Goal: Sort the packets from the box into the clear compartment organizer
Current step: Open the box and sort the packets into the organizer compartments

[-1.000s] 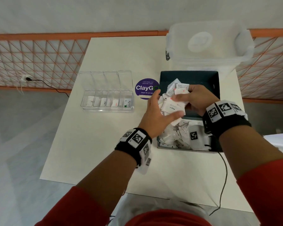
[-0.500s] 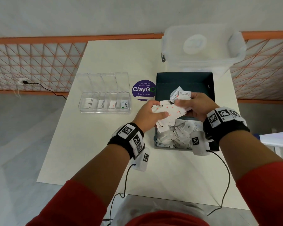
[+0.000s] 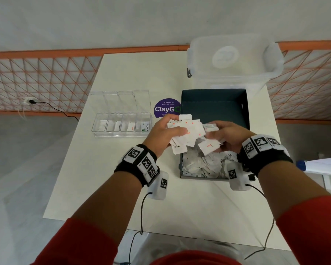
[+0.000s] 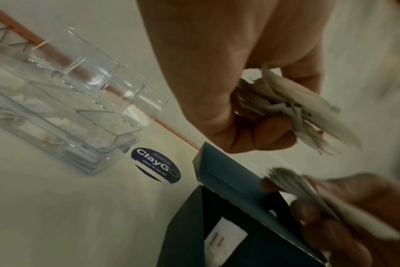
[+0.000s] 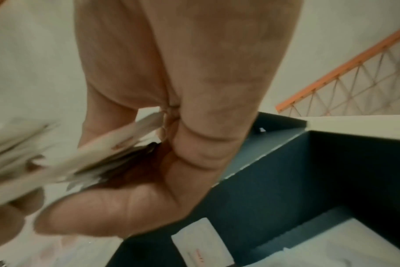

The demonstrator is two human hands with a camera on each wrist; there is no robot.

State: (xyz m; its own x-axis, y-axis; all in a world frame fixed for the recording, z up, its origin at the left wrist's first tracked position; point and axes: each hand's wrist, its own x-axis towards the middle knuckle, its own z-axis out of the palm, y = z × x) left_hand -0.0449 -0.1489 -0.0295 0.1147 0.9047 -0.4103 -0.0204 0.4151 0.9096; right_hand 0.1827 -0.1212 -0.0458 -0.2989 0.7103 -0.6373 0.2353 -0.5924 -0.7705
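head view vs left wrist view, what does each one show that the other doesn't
Only the head view shows the lidded plastic tub, both wristbands and the heap of packets lying in the box. Only the left wrist view shows the left hand's fingers from below, curled under their packets. Both show the clear organizer, the purple sticker, and the left hand and right hand gripping packets.

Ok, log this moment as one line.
step: sorting packets | left hand: grips packet stack | right hand: holds packets | box: part full | organizer: few packets
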